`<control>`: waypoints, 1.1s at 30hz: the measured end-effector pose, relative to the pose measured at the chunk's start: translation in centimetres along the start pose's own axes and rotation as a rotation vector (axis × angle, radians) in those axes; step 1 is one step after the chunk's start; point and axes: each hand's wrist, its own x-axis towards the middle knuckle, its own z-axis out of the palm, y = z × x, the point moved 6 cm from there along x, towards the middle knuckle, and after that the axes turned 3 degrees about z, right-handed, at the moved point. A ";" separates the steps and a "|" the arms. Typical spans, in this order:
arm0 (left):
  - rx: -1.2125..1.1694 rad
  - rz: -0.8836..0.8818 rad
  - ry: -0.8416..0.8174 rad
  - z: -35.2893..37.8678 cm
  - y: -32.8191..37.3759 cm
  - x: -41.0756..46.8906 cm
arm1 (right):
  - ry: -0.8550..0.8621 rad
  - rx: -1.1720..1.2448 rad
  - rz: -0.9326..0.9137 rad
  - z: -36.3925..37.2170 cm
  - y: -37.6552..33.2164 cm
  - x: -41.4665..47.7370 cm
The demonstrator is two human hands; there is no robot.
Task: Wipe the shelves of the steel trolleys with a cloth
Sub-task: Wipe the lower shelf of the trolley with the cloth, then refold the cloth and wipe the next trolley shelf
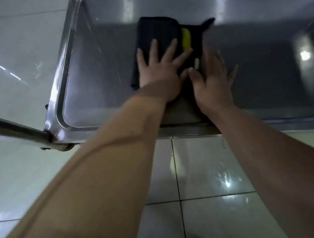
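Because flat palms spread pressure, the left hand (pixel 158 74) is lying released, fingers splayed, on the cloth (pixel 158 38), pinning it to the trolley shelf (pixel 104 69); the right hand (pixel 212 82) is pressing open-palmed just beside the cloth's right edge. The cloth is looking dark, folded, with a yellow strip showing.

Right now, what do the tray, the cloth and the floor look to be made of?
Trolley shelf: brushed steel by its look, grey sheen, soft reflections, rolled rim.
Cloth: dark soft fabric, folded, with a yellow patch; weave too blurred to tell.
Floor: glossy pale tiles, probably ceramic, with grout lines and glare.
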 end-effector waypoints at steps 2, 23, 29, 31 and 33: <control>0.015 0.095 0.000 0.4 3.0 -1.5 | 0.110 0.310 0.064 -1.5 0.9 -0.3; -0.429 -0.757 -0.036 -3.1 -3.2 -14.8 | -0.570 -0.892 -0.502 1.5 -8.1 -1.5; -0.620 -0.631 0.004 -6.4 -2.8 -16.4 | -0.492 -0.901 -0.475 -1.1 -11.2 -2.2; -0.754 -0.605 0.081 -8.2 -3.8 -18.7 | -0.493 -0.773 -0.535 -2.7 -12.0 -4.1; -0.765 -0.567 0.148 -10.8 -5.4 -21.5 | -0.475 -0.652 -0.614 -4.4 -13.9 -6.4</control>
